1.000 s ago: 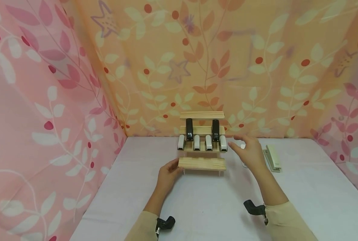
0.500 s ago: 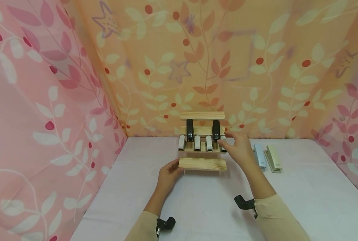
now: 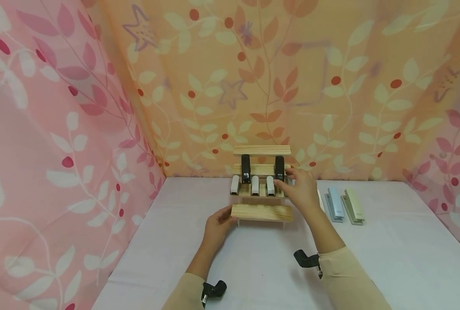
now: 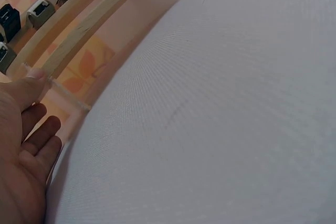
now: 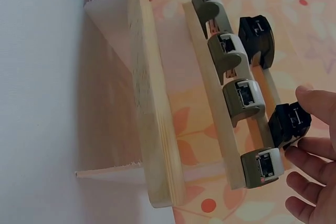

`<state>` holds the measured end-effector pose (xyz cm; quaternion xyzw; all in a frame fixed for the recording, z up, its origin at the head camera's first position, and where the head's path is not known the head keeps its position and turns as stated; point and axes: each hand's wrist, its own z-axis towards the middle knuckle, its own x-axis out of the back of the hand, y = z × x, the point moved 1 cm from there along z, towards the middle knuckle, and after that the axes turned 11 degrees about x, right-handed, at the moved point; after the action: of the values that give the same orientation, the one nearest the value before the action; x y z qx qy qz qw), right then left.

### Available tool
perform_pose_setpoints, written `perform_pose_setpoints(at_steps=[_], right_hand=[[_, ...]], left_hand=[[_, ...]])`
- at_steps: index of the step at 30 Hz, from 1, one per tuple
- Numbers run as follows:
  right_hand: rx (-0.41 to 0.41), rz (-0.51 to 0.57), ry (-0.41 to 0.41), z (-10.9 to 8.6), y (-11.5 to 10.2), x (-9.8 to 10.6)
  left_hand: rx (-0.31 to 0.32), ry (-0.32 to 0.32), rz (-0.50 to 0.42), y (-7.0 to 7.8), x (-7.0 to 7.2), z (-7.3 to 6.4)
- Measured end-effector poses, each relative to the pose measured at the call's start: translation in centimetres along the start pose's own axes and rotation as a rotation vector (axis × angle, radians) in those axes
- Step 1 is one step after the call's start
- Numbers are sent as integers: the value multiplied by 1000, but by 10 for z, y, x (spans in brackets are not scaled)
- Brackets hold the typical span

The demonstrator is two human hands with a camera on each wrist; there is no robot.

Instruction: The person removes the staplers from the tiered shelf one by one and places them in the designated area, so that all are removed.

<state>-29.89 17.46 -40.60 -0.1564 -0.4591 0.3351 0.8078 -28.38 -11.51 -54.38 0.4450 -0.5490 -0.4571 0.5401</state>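
A tiered wooden rack [image 3: 262,212] stands at the back of the table. My left hand [image 3: 217,226] holds the left end of its lowest shelf, thumb against the board's edge in the left wrist view [image 4: 34,95]. One tier up are several white staplers [image 3: 255,186]; the rightmost, hidden by my right hand in the head view, shows in the right wrist view [image 5: 262,167]. Higher sit a left black stapler [image 3: 245,168] and a right black stapler [image 3: 279,167]. My right hand [image 3: 302,189] pinches the right black stapler between thumb and index finger.
A light blue stapler [image 3: 335,206] and a pale green stapler [image 3: 354,207] lie on the white table [image 3: 400,241] to the right. Partly behind my right wrist shows a white thing [image 3: 320,200]. Patterned cloth [image 3: 199,112] hangs close behind the rack.
My right hand has moved left, first to the rightmost white stapler, then onto the right black stapler. It has uncovered the light blue stapler. My left hand stays on the rack.
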Motion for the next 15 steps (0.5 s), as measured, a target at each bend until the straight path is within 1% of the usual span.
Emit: perform_pose_setpoints(at_steps=[5,9,15], right_hand=[[8,-40,16,3,-1,-4],[19,-65,32,5,-2,-6],[5,-73,47,5,-3,-10]], left_hand=[[-11,-1,14,0,0,0],[-6,-6,1,1,0,0],[-7,-3,5,2,0,0]])
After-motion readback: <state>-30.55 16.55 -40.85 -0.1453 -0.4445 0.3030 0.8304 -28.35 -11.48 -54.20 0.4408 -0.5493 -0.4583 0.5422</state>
